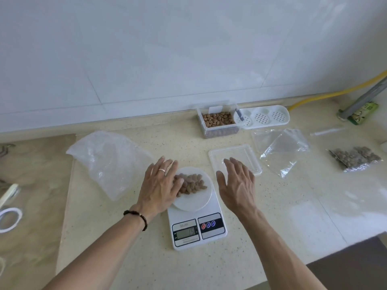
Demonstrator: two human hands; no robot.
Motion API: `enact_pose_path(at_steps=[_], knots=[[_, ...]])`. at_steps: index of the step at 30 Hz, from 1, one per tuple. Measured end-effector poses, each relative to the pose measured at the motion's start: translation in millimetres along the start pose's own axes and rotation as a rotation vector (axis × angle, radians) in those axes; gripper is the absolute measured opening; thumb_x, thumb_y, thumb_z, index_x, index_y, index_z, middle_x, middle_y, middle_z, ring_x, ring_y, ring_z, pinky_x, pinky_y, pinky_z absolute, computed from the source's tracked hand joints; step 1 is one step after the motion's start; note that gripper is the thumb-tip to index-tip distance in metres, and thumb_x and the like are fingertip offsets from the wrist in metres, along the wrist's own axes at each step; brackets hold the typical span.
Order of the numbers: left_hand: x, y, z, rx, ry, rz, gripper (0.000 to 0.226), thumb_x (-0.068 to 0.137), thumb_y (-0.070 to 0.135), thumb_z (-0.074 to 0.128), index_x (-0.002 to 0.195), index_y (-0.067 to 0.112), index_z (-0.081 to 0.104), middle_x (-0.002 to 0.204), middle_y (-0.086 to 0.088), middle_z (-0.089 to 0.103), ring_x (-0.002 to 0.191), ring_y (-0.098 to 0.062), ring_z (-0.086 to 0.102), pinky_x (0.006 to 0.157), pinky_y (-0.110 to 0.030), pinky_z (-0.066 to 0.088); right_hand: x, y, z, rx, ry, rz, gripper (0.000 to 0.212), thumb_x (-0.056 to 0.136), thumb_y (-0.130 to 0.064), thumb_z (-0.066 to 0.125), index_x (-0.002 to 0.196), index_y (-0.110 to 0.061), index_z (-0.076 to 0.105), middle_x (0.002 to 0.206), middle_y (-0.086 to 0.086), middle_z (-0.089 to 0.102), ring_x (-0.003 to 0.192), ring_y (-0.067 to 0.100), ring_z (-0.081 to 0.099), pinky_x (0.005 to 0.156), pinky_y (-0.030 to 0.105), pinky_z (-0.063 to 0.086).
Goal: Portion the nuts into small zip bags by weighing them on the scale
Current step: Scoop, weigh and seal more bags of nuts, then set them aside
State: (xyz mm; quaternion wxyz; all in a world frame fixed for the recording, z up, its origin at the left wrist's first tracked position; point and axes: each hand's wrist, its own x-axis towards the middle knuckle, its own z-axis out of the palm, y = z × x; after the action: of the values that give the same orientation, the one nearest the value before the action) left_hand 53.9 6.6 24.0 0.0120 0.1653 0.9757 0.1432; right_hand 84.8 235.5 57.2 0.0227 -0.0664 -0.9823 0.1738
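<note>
Brown nuts [191, 184] on white scale [196, 225], speckled cream counter [125, 237], yellow hose [335, 91].

The left hand [159, 184] covers the near-left part of the white dish [194, 203] on the scale [198, 225], so the nuts [191, 183] under its fingers are hidden — whether the fingers touch them cannot be told. The scale's display [186, 233] is too blurred to read with certainty. At the counter's left edge, a tape roll [10, 219] and other bits are cut off by the frame. At the far right corner, a green packet [365, 112] lies partly behind a grey pole [368, 95] — its print is illegible.
</note>
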Motion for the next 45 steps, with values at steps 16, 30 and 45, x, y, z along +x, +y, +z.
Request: enact_pose_path(at_steps=[16,30,45], knots=[[-69,-21,15,0.075,-0.061,-0.031,0.075,0.098,0.061,0.005,0.152,0.013,0.024,0.159,-0.009,0.025,0.149,-0.029,0.008,0.119,-0.053,0.006,-36,-19,16,-0.084,-0.142,-0.038,0.085,0.086,-0.063,-0.005,0.155,-0.020,0.021,0.165,0.004,0.012,0.152,0.019,0.003,0.123,0.043,0.002],[-48,-8,20,0.071,-0.069,0.021,0.074,0.096,0.061,0.003,0.153,0.014,0.013,0.161,-0.010,0.013,0.149,-0.028,-0.007,0.118,-0.049,-0.004,-21,-9,10,0.058,-0.093,0.025,0.053,0.103,-0.044,0.029,0.149,-0.018,0.034,0.156,0.008,0.033,0.145,0.025,0.026,0.115,0.045,0.025],[84,74,16,-0.103,-0.269,0.065,0.059,0.101,0.043,0.030,0.152,0.017,0.017,0.147,-0.013,0.043,0.138,-0.026,0.034,0.117,-0.050,0.013,-16,35,-1,0.480,-0.116,0.641,0.033,0.098,-0.037,0.046,0.111,-0.011,0.061,0.097,0.006,0.068,0.088,0.023,0.063,0.080,0.037,0.051]])
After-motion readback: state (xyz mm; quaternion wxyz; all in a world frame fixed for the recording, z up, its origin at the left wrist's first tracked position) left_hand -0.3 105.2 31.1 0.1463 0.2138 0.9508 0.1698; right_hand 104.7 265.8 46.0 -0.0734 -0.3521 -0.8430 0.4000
